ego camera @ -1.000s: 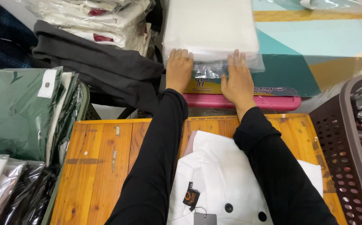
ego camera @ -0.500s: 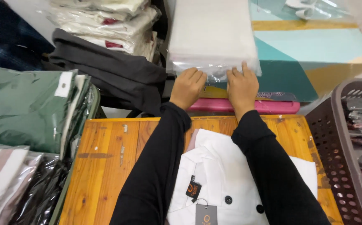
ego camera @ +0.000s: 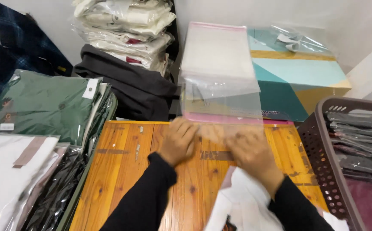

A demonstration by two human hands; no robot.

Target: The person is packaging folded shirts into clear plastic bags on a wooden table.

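The clear plastic bag [ego camera: 222,92] has a pink edge. The tabletop [ego camera: 126,171] is orange-brown wood with dark knots. The box [ego camera: 297,81] shows teal, yellow and light blue shapes. The basket [ego camera: 323,171] is dark brown, the sleeves [ego camera: 143,205] black.

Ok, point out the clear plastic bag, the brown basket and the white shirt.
clear plastic bag [ego camera: 222,92]: head view, middle of the sheet.
brown basket [ego camera: 318,147]: head view, perforated left wall.
white shirt [ego camera: 241,203]: head view, fabric between the forearms.
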